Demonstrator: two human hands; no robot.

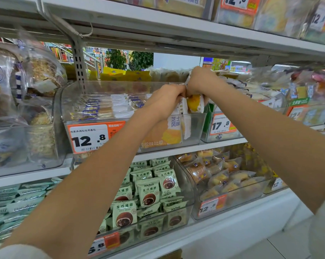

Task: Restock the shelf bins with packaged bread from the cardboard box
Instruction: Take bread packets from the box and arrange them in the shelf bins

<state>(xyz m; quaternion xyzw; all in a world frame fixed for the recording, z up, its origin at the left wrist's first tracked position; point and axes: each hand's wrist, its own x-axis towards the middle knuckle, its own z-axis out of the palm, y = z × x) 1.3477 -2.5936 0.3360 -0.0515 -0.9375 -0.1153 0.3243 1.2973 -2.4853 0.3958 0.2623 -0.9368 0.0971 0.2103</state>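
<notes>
Two hands, left hand (166, 99) and right hand (200, 81), both pinching one yellow-and-white plastic-wrapped bread packet (194, 102) above one clear plastic shelf bin (193, 131).

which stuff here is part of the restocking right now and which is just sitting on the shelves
In the job:
- left hand and right hand, both gripping the bread pack
- clear bin under the pack

Just sitting there:
- green snack packs on the lower shelf
- small buns in the lower right bin
- 12.8 price tag

Orange price tags (88, 138); potted plants (129, 59) behind shelving.
</notes>
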